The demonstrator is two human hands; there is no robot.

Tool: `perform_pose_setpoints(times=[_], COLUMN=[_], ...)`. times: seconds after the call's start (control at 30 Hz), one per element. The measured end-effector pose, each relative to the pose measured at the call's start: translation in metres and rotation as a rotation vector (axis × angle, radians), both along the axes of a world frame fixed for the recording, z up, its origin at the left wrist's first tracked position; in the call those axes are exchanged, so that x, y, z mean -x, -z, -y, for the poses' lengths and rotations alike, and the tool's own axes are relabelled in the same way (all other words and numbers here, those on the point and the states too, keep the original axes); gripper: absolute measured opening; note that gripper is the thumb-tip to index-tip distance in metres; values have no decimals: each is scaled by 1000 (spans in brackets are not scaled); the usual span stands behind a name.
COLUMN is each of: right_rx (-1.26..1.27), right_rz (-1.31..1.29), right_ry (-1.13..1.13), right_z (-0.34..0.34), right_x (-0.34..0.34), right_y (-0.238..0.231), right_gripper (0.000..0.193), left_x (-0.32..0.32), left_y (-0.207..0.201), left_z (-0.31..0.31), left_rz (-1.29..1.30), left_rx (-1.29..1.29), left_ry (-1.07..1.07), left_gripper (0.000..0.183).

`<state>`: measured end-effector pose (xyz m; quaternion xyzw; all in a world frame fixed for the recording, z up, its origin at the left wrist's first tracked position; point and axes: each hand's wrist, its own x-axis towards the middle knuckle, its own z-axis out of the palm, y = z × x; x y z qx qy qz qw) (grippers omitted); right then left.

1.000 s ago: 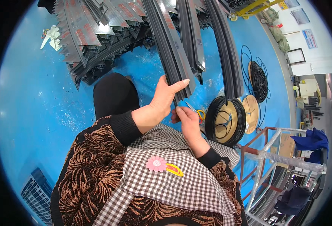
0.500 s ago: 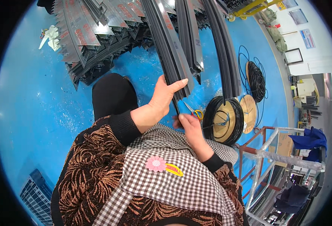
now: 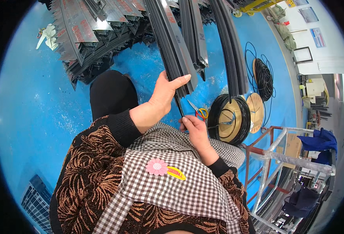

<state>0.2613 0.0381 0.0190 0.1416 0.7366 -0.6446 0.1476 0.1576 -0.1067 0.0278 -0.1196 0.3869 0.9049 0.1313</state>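
A long, dark grey grooved profile (image 3: pixel 172 50) slants down from the top toward me. My left hand (image 3: pixel 159 95) is closed around its near end, the thumb lying across the top face. Out of that end hangs a thin black strip (image 3: pixel 178 104). Below the profile, my right hand (image 3: pixel 197 134) pinches the strip's lower part between thumb and fingers. To the right, two more profiles (image 3: pixel 193 35) (image 3: pixel 234 62) reach toward me, touched by neither hand. Scissors with red and yellow handles (image 3: pixel 202 113) are on the blue floor just beyond my right hand.
A large coil of black strip (image 3: pixel 215 121) stands right of my right hand, another coil (image 3: pixel 264 80) farther off. Stacked profiles (image 3: pixel 82 29) fill the far left. A metal-tube rack (image 3: pixel 271 154) with blue cloth is at right. White gloves or cloth (image 3: pixel 47 37) lie on the floor.
My right hand has moved slightly up along the strip, and more of the strip shows below the profile. My left hand keeps its hold. The whole view has shifted a little.
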Motion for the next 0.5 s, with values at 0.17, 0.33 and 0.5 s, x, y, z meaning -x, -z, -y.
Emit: perform_pose_setpoints(times=[0.17,0.33,0.5], right_rx=[-60,-69,-93], right_rz=[-18,161,22], right_ry=[-45,-65,-30], right_z=[-11,-21,3], right_x=[-21,-40,-11], right_y=[0,-5,-9], right_gripper=[16,16,18], left_x=[0,0,-1], left_y=[0,0,-6], left_z=[3,2,3], left_rz=[5,14,13], left_rx=[7,42,28], left_ry=[29,30,22], left_gripper=[54,53,53])
